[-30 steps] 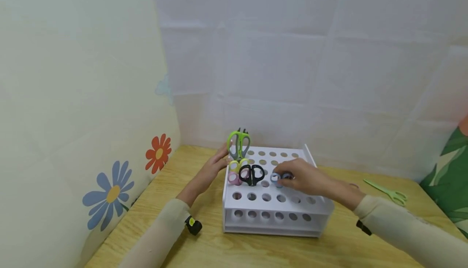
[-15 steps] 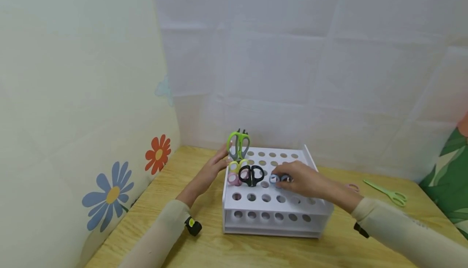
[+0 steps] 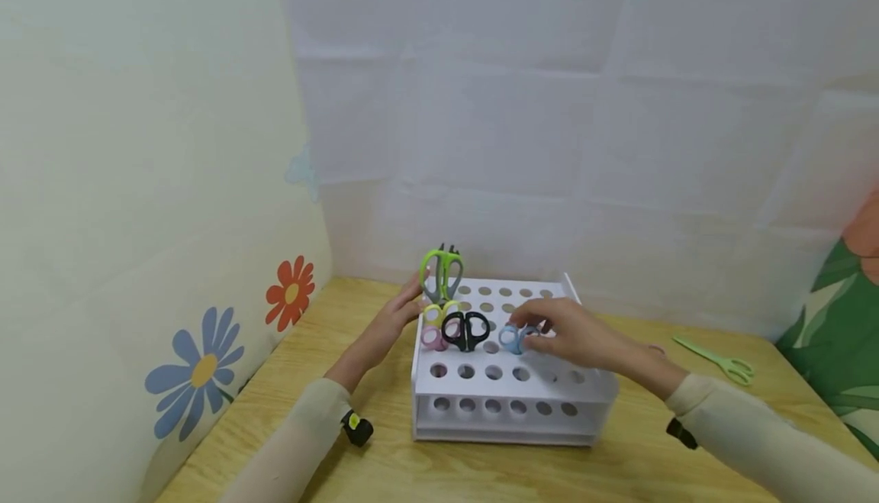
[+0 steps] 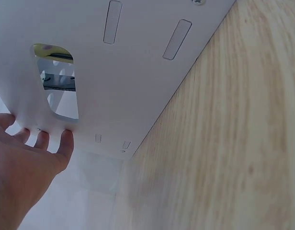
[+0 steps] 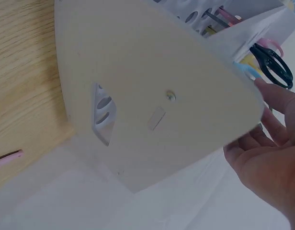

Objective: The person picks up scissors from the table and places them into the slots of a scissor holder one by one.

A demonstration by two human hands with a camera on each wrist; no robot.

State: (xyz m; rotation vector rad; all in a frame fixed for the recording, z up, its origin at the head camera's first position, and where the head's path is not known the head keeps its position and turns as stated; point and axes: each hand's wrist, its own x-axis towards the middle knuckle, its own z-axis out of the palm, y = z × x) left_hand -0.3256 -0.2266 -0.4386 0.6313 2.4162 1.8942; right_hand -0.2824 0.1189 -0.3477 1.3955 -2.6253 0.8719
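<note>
Light-blue-handled scissors (image 3: 510, 339) stand in a hole of the white rack (image 3: 494, 385), and only their handles show above the top plate. My right hand (image 3: 566, 331) has finger and thumb at the right-hand loop; in the right wrist view the rack's side panel hides some of its fingertips. My left hand (image 3: 384, 327) rests its fingertips against the rack's left side, below a cut-out in the left wrist view. Black scissors (image 3: 466, 331), pink scissors (image 3: 432, 338), yellow scissors (image 3: 433, 315) and green-and-grey scissors (image 3: 441, 275) stand at the rack's left.
On the wooden table (image 3: 357, 480), light-green scissors (image 3: 717, 358) lie right of the rack. A pink handle (image 3: 657, 349) shows past my right forearm. White cloth (image 3: 467, 121) hangs behind, and a flowered panel (image 3: 206, 144) stands at the left.
More of the light-blue handles shows beside my right fingers, which sit slightly farther right on them. The head view has shifted a little; my left hand keeps its place on the rack.
</note>
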